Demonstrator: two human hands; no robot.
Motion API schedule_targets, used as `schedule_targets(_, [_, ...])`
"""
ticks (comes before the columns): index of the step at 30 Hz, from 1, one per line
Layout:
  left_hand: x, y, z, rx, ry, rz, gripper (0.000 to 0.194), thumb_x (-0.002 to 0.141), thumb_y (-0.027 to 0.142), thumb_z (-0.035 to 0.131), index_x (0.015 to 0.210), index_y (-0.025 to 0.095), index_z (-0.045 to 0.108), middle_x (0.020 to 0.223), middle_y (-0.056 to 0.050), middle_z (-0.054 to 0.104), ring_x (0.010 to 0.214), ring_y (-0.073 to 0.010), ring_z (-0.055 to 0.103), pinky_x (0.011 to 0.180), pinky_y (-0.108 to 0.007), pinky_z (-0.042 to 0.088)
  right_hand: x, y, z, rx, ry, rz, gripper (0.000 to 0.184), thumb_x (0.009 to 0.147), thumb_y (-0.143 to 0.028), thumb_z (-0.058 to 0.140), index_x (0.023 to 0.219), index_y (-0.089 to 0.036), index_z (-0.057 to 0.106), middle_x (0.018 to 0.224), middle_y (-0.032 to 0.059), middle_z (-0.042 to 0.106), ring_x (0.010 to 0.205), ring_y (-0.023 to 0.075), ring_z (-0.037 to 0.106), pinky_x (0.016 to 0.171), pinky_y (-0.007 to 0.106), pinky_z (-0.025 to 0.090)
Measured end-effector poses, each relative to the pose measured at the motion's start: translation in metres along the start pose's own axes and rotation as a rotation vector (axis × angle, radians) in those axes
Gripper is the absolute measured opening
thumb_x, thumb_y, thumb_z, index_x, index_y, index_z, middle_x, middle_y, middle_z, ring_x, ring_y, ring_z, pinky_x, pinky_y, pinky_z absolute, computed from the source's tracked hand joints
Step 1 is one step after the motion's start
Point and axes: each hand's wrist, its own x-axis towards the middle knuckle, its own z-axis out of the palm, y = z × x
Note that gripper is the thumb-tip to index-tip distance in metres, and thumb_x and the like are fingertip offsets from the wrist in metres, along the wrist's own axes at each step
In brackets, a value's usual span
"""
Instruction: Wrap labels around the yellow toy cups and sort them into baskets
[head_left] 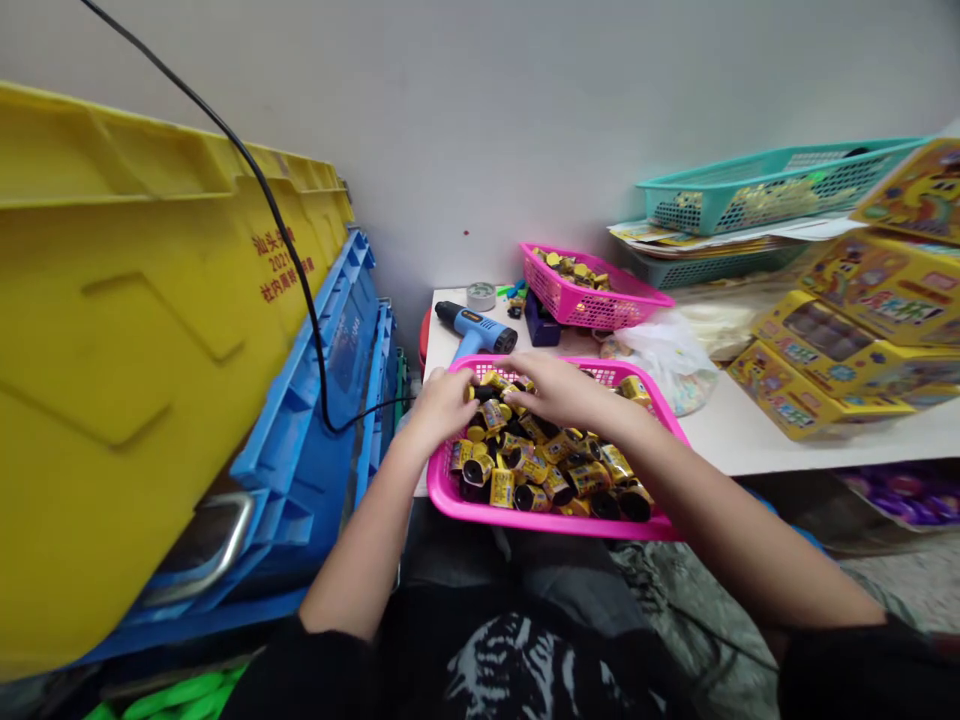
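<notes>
A bright pink plastic basket sits on the front of the white table, filled with small cylinders in yellow printed wraps with black ends. My left hand is at the basket's left rim, its fingers closed on a small yellow and black cylinder. Over the far side of the pile is my right hand, palm down. Its thumb and forefinger are apart beside that cylinder, and its fingertips are close to the pile. A blue heat gun lies just behind the basket, partly hidden by it.
Yellow and blue crates stand close on the left, with a black cable hanging across them. Behind are another pink basket, a tape roll and a plastic bag. Yellow boxes and a teal basket are stacked right.
</notes>
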Motion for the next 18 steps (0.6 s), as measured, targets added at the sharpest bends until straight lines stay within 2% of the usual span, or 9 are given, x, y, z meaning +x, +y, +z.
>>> schedule_targets(3, [-0.006,0.016,-0.015,-0.499,-0.047,0.017,0.035,0.081,0.034,0.061,0.11,0.017,0.051,0.086,-0.005,0.067,0.078,-0.0184,0.063,0.07,-0.03,0.049,-0.005,-0.014,0.003,0.073,0.041,-0.091,0.068,0.079,-0.02,0.067,0.141,-0.021,0.039,0.13,0.0119,0.058,0.117,0.0263,0.055,0.096,0.044,0.046])
schedule_targets(5, [-0.01,0.026,-0.022,-0.803,-0.064,0.028,0.042,0.083,0.041,0.059,0.114,0.016,0.046,0.082,-0.004,0.067,0.073,-0.0171,0.064,0.066,-0.028,0.048,-0.014,-0.023,-0.002,0.133,0.078,-0.081,0.061,0.083,-0.019,0.061,0.139,-0.024,0.039,0.128,0.0095,0.059,0.115,0.025,0.057,0.094,0.042,0.047])
schedule_targets(6, [-0.012,0.029,-0.024,-0.85,-0.054,0.03,0.044,0.084,0.043,0.057,0.118,0.017,0.044,0.082,-0.004,0.068,0.074,-0.0171,0.064,0.067,-0.028,0.048,-0.021,-0.026,-0.006,0.161,0.127,-0.051,0.053,0.084,-0.019,0.06,0.135,-0.024,0.044,0.125,0.0086,0.061,0.112,0.0245,0.059,0.093,0.041,0.048])
schedule_targets(7, [-0.015,0.032,-0.026,-0.829,-0.037,0.029,0.046,0.085,0.044,0.056,0.12,0.017,0.044,0.084,-0.005,0.069,0.077,-0.0175,0.065,0.069,-0.028,0.048,-0.029,-0.028,-0.012,0.189,0.197,-0.005,0.044,0.085,-0.021,0.059,0.128,-0.023,0.051,0.12,0.0077,0.064,0.108,0.0239,0.06,0.091,0.04,0.048])
schedule_targets(9, [-0.024,0.033,-0.026,-0.631,-0.028,0.043,0.042,0.085,0.041,0.056,0.12,0.019,0.05,0.093,-0.006,0.07,0.086,-0.0196,0.065,0.076,-0.031,0.048,-0.05,-0.025,-0.023,0.255,0.372,0.134,0.028,0.083,-0.027,0.063,0.11,-0.022,0.059,0.105,0.0054,0.067,0.094,0.0216,0.063,0.083,0.035,0.05])
schedule_targets(12, [-0.04,0.028,-0.02,-0.194,-0.145,0.124,0.028,0.08,0.039,0.062,0.101,0.021,0.066,0.102,-0.007,0.069,0.099,-0.0257,0.061,0.087,-0.038,0.045,-0.091,-0.012,-0.031,0.484,0.587,0.376,0.023,0.084,-0.041,0.06,0.097,-0.023,0.06,0.077,0.0006,0.061,0.065,0.0157,0.058,0.058,0.029,0.046])
schedule_targets(15, [-0.05,0.019,-0.01,0.072,-0.3,0.17,0.017,0.078,0.032,0.063,0.09,0.022,0.07,0.094,-0.007,0.071,0.096,-0.0277,0.062,0.085,-0.041,0.044,-0.131,0.001,-0.023,0.828,0.739,0.526,0.025,0.086,-0.044,0.051,0.092,-0.022,0.06,0.064,-0.001,0.053,0.052,0.0133,0.049,0.046,0.026,0.037])
schedule_targets(16, [-0.05,0.016,-0.008,0.113,-0.314,0.167,0.015,0.08,0.029,0.061,0.089,0.022,0.071,0.091,-0.006,0.072,0.093,-0.0268,0.063,0.084,-0.04,0.045,-0.142,0.004,-0.018,0.906,0.793,0.56,0.023,0.085,-0.042,0.051,0.089,-0.021,0.059,0.063,-0.001,0.053,0.051,0.0131,0.048,0.045,0.026,0.036])
schedule_targets(18, [-0.046,0.015,-0.006,0.162,-0.242,0.153,0.019,0.083,0.021,0.054,0.093,0.022,0.071,0.095,-0.007,0.073,0.093,-0.0261,0.064,0.086,-0.041,0.044,-0.158,0.009,-0.007,0.979,0.889,0.616,0.017,0.081,-0.036,0.052,0.084,-0.021,0.059,0.063,-0.0009,0.054,0.051,0.0131,0.049,0.046,0.026,0.036])
